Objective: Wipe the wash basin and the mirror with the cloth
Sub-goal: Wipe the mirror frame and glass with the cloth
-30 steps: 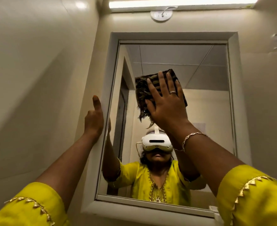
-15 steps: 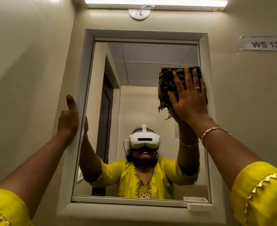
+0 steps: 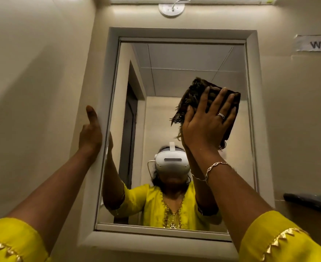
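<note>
A framed wall mirror [image 3: 174, 72] fills the middle of the head view. My right hand [image 3: 206, 123] presses a dark brown fringed cloth [image 3: 195, 91] flat against the glass, right of centre, with its fingers straight and spread. My left hand [image 3: 90, 133] rests on the left edge of the mirror's white frame [image 3: 99, 167], thumb up, its fingers hidden behind the frame edge. The mirror reflects a person in a yellow top with a white headset. The wash basin is out of view.
Cream walls close in on the left and right. A tube light and a round white fitting [image 3: 172, 9] sit above the mirror. A paper label [image 3: 316, 44] reading "WS" is on the right wall, a dark ledge [image 3: 310, 201] below it.
My right hand slid the cloth from the mirror's upper middle to its right side, then a little lower and back left. My left hand stays on the frame.
</note>
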`<action>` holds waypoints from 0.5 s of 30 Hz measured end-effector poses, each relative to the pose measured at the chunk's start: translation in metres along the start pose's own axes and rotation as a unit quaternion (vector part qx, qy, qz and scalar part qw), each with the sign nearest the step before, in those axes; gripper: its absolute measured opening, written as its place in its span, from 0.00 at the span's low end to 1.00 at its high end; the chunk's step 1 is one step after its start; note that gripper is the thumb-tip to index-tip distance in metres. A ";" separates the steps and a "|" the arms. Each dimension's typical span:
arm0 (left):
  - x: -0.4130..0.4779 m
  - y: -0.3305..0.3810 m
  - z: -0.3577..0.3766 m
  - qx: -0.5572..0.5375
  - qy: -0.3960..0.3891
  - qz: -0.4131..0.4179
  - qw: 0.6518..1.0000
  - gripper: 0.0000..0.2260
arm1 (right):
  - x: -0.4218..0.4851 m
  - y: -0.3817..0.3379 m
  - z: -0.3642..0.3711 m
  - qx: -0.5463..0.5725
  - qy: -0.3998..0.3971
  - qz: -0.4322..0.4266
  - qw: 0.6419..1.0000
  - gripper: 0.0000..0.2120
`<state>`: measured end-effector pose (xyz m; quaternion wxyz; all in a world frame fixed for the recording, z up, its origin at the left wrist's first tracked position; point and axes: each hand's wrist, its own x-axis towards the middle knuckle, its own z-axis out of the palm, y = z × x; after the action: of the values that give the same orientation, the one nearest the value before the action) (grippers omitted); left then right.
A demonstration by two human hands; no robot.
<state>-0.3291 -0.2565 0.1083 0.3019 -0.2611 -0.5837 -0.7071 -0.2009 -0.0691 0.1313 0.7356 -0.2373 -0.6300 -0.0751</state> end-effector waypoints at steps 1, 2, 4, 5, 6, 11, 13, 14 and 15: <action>0.000 0.000 0.000 -0.002 -0.002 -0.003 1.000 0.27 | -0.003 -0.007 0.002 0.000 0.001 -0.006 1.000 0.29; 0.000 0.000 0.000 -0.004 -0.002 -0.003 1.000 0.28 | -0.005 -0.016 0.004 0.002 0.000 -0.012 1.000 0.29; 0.002 -0.001 -0.001 -0.005 0.001 -0.003 1.000 0.29 | -0.010 -0.034 0.007 0.004 -0.006 -0.027 1.000 0.29; 0.002 -0.002 -0.001 -0.005 0.000 -0.004 1.000 0.29 | -0.014 -0.044 0.009 0.003 -0.010 -0.037 0.999 0.29; 0.002 -0.002 0.000 -0.003 0.000 -0.006 1.000 0.30 | -0.017 -0.053 0.010 0.001 -0.012 -0.047 0.999 0.29; 0.006 -0.007 -0.001 -0.001 -0.013 0.001 1.000 0.33 | -0.028 -0.097 0.020 0.008 -0.026 -0.084 0.996 0.29; 0.006 -0.007 -0.001 -0.004 -0.011 0.004 1.000 0.32 | -0.028 -0.109 0.021 0.011 -0.028 -0.094 0.995 0.29; 0.004 -0.006 -0.001 -0.008 -0.014 0.003 1.000 0.33 | -0.028 -0.113 0.022 0.013 -0.034 -0.100 0.994 0.28; 0.003 -0.006 -0.001 -0.008 -0.020 0.002 1.000 0.35 | -0.029 -0.118 0.023 0.014 -0.042 -0.108 0.993 0.29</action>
<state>-0.3355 -0.2570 0.1070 0.2897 -0.2785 -0.5835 -0.7057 -0.2753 -0.1679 0.1358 0.6996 -0.1607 -0.6830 -0.1353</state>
